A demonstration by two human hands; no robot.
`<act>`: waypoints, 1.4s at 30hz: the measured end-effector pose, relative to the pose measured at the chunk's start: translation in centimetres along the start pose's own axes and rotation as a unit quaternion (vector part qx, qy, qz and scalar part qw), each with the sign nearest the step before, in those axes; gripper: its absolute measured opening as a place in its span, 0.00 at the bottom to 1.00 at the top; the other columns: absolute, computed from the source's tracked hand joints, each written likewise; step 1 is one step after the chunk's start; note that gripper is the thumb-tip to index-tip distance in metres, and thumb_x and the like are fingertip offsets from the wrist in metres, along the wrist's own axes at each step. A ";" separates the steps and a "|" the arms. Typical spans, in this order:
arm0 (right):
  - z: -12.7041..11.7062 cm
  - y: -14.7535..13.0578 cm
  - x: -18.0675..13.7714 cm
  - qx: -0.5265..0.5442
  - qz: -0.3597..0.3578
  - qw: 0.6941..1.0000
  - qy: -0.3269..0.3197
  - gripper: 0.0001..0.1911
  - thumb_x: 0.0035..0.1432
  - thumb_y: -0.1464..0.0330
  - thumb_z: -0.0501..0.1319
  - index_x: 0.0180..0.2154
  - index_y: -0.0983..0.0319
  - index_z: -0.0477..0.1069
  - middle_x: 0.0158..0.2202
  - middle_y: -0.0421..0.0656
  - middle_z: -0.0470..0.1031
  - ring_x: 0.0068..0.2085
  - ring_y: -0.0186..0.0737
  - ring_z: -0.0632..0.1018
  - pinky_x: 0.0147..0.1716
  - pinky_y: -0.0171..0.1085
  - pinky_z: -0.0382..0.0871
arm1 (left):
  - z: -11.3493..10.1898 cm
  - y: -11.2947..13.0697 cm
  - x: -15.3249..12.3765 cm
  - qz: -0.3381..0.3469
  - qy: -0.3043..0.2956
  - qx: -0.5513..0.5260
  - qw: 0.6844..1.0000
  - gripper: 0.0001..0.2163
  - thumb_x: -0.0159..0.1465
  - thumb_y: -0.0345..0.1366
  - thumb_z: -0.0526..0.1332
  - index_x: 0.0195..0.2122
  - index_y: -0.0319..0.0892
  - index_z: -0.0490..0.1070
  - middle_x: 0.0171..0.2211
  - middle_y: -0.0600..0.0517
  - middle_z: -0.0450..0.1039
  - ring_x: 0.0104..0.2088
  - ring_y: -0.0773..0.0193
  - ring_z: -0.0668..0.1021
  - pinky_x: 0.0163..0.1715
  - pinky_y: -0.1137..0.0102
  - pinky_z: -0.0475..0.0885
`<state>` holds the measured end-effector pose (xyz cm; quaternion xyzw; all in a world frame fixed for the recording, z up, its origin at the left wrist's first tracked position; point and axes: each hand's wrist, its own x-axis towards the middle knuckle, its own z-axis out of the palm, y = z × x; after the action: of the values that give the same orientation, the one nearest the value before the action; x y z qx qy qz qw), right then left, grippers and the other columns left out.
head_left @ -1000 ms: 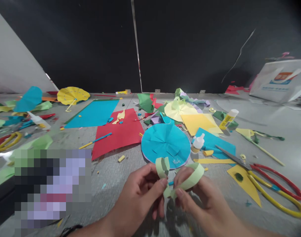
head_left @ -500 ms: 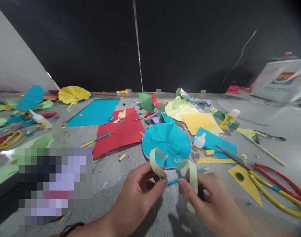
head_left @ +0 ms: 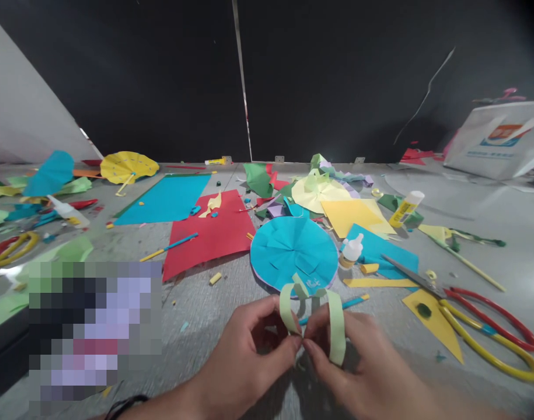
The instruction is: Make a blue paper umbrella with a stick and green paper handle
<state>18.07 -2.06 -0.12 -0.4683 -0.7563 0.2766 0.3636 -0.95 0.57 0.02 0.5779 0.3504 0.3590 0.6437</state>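
Over the speckled grey bench (head_left: pixel 196 309): I have a round pleated blue paper disc (head_left: pixel 293 254) lying flat, its far side toward a pale yellow pleated paper fan (head_left: pixel 319 195).
Left hand (head_left: pixel 244 361): its fingers (head_left: pixel 295 343) are pressed together, clamped on the low joint of a looped pale green paper strip (head_left: pixel 286 306).
Right hand (head_left: pixel 354 367): its fingers (head_left: pixel 309 345) are clamped on the same joint from the other side, almost touching the left fingertips.
Strip position: it stands up between the hands, just in front of the disc, its upper loop overlapping the disc's near edge. From here I cannot tell whether it is one strip or two joined.
Handling: I judge it very light, thin and springy, easy to crease or crush. The pinched joint looks like the safest hold, not the unsupported loop tops.
Nearest item: a slim blue rod with a yellow tip (head_left: pixel 356 301) runs behind the hands toward the right.
Around: long scissors with red and yellow handles (head_left: pixel 472 341) lie to the right, beyond a white dropper bottle (head_left: pixel 352 251) and a yellow glue stick (head_left: pixel 407 209). A red paper sheet (head_left: pixel 205 233) lies to the left. A pixelated patch hides the lower left.
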 end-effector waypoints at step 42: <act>-1.0 -0.4 0.4 0.335 0.181 0.897 -0.226 0.15 0.65 0.58 0.65 0.36 0.58 0.63 0.26 0.34 0.69 0.26 0.32 0.74 0.29 0.32 0.72 | -0.4 0.4 0.4 -0.089 -0.100 -0.093 0.987 0.10 0.57 0.36 0.71 0.30 0.39 0.70 0.25 0.55 0.70 0.18 0.75 0.67 0.15 0.80 0.65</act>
<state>18.59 -1.76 0.88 -0.3725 -0.5827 0.6731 0.2619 -1.15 1.15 0.33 0.5151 0.2995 0.2712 0.7559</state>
